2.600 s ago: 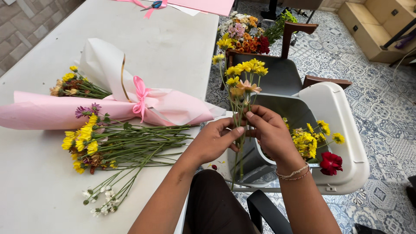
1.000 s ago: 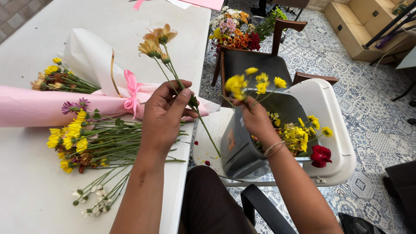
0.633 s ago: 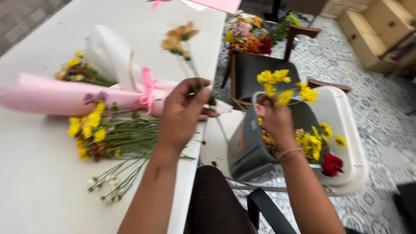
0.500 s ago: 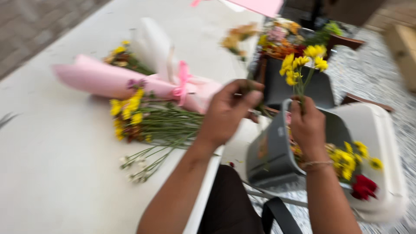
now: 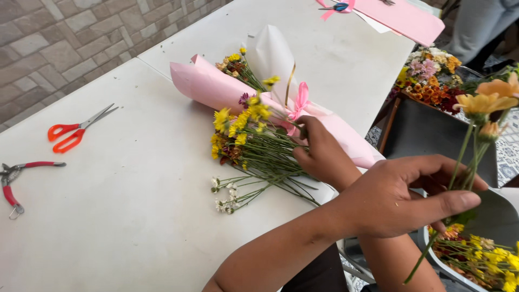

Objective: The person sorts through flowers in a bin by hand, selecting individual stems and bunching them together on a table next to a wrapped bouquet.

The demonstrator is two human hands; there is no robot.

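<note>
We take the pink-wrapped bouquet [image 5: 216,86] lying on the white bench [image 5: 135,227] as our landmark. Just in front of it, touching its ribbon end, lies the loose pile of yellow flowers [image 5: 254,146] with long green stems; a sprig of small white flowers [image 5: 224,196] pokes out of the near side of that pile.

Half a second ago our right hand was up over the tub with a bunch of yellow blooms. Now the right hand [image 5: 324,157] has come down onto the pile just beside the bouquet's ribbon, and those blooms are no longer in it. Its fingers are curled among the stems; we cannot tell whether they have closed on one.

The left hand [image 5: 400,203] has crossed over the right forearm and now sits well to the right of the bouquet, off the bench edge; it still grips the orange-flowered stems [image 5: 486,103], thumb pressed across them, heads upright. So only the orange stems are in hand, and the right hand is free at the pile.

Below the left hand, farthest from the bouquet, is the grey tub [image 5: 489,216] with yellow cuttings. Beyond the bouquet to the right a chair [image 5: 427,130] carries mixed blooms. Well to the left of the bouquet lie orange-handled scissors [image 5: 73,132] and red-handled cutters [image 5: 11,181], untouched.
</note>
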